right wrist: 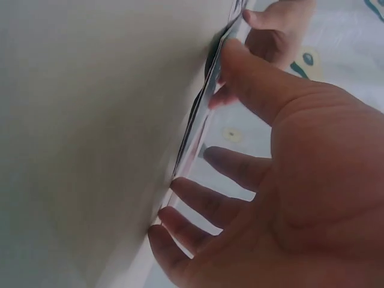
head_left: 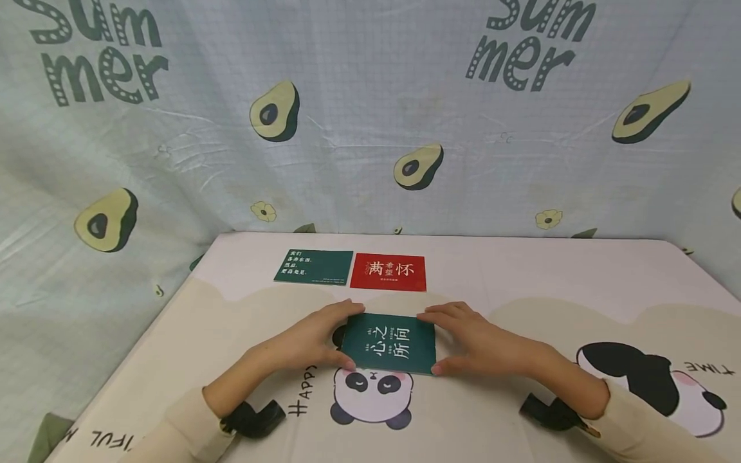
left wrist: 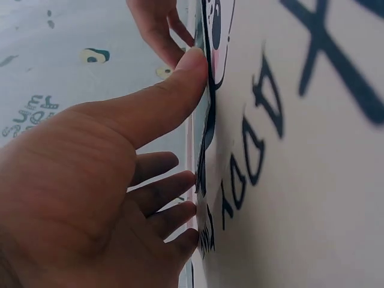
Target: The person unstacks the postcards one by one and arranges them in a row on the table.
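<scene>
A dark green card (head_left: 389, 344) with white lettering lies on or just above the table in the head view, over the top of a printed panda's head. At its left end my left hand (head_left: 312, 334) grips it, thumb at the near corner and forefinger at the far corner. The right hand (head_left: 483, 341) holds the opposite end the same way. Seen edge-on in the left wrist view, the card (left wrist: 209, 114) shows thin dark layers; whether it is one card or more I cannot tell. The other fingertips of both hands reach down at the tabletop.
Beyond the hands lie a green card (head_left: 315, 267) with small white text and a red card (head_left: 388, 272), side by side. The pale tablecloth (head_left: 463, 411) carries printed pandas and words. A curtain (head_left: 347, 96) with avocado prints hangs behind the table.
</scene>
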`<state>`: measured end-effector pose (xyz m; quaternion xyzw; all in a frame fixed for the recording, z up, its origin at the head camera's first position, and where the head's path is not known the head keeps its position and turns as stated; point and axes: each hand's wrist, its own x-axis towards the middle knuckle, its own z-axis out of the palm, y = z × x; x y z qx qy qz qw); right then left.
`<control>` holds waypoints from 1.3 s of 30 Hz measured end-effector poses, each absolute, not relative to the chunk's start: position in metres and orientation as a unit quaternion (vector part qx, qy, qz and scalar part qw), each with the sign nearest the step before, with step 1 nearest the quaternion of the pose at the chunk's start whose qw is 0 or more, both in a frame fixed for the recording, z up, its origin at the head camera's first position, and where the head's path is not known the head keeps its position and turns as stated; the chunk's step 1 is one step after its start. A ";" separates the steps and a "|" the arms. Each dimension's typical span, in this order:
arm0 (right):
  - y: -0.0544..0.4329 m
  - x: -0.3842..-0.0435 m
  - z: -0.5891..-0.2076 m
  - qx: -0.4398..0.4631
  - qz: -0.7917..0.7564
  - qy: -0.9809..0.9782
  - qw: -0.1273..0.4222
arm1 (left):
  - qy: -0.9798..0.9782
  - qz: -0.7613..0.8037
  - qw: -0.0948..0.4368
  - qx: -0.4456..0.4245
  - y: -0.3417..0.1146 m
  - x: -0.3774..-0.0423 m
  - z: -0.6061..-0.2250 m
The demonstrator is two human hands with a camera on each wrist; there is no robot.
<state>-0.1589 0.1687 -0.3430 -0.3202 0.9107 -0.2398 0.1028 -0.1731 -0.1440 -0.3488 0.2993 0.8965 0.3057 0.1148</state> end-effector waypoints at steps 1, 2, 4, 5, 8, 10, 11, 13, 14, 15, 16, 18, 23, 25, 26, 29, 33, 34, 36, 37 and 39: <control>0.168 -0.159 -0.344 -0.324 -0.233 0.911 0.099 | 0.896 0.305 0.113 0.302 -0.144 -0.173 -0.349; 0.167 -0.159 -0.344 -0.327 -0.228 0.912 0.097 | 0.896 0.302 0.112 0.304 -0.145 -0.173 -0.349; 0.166 -0.159 -0.344 -0.329 -0.223 0.913 0.094 | 0.896 0.299 0.111 0.308 -0.145 -0.173 -0.348; 0.166 -0.159 -0.344 -0.329 -0.222 0.913 0.093 | 0.897 0.297 0.110 0.308 -0.145 -0.173 -0.348; 0.164 -0.158 -0.343 -0.331 -0.218 0.914 0.091 | 0.902 0.286 0.106 0.305 -0.144 -0.173 -0.348; 0.164 -0.158 -0.343 -0.332 -0.216 0.913 0.091 | 0.905 0.281 0.104 0.302 -0.144 -0.172 -0.349; 0.164 -0.158 -0.343 -0.333 -0.215 0.914 0.090 | 0.906 0.279 0.102 0.301 -0.144 -0.172 -0.349; 0.164 -0.158 -0.343 -0.335 -0.214 0.913 0.088 | 0.908 0.274 0.098 0.300 -0.143 -0.172 -0.350; 0.164 -0.158 -0.343 -0.336 -0.213 0.913 0.087 | 0.909 0.273 0.095 0.301 -0.143 -0.172 -0.350; 0.163 -0.158 -0.343 -0.337 -0.212 0.913 0.086 | 0.909 0.270 0.092 0.303 -0.143 -0.172 -0.350; 0.163 -0.158 -0.343 -0.338 -0.211 0.913 0.084 | 0.909 0.269 0.089 0.305 -0.144 -0.172 -0.350; 0.163 -0.158 -0.343 -0.340 -0.211 0.913 0.082 | 0.909 0.267 0.085 0.309 -0.144 -0.172 -0.350; 0.163 -0.157 -0.343 -0.343 -0.209 0.912 0.079 | 0.907 0.270 0.085 0.312 -0.144 -0.172 -0.349; 0.163 -0.157 -0.343 -0.345 -0.209 0.912 0.077 | 0.908 0.270 0.085 0.308 -0.143 -0.172 -0.349; 0.163 -0.157 -0.343 -0.345 -0.209 0.912 0.077 | 0.909 0.270 0.084 0.306 -0.143 -0.172 -0.349; 0.162 -0.157 -0.343 -0.346 -0.212 0.911 0.076 | 0.911 0.269 0.080 0.301 -0.143 -0.172 -0.349; 0.162 -0.157 -0.342 -0.346 -0.219 0.909 0.077 | 0.910 0.268 0.069 0.309 -0.143 -0.173 -0.349; 0.162 -0.157 -0.342 -0.346 -0.221 0.909 0.078 | 0.909 0.268 0.066 0.312 -0.142 -0.173 -0.349; 0.162 -0.157 -0.341 -0.345 -0.225 0.908 0.081 | 0.907 0.269 0.063 0.318 -0.142 -0.173 -0.348; 0.162 -0.157 -0.341 -0.343 -0.227 0.908 0.084 | 0.906 0.271 0.063 0.319 -0.141 -0.174 -0.348; 0.161 -0.157 -0.341 -0.342 -0.229 0.907 0.088 | 0.906 0.273 0.066 0.317 -0.141 -0.174 -0.347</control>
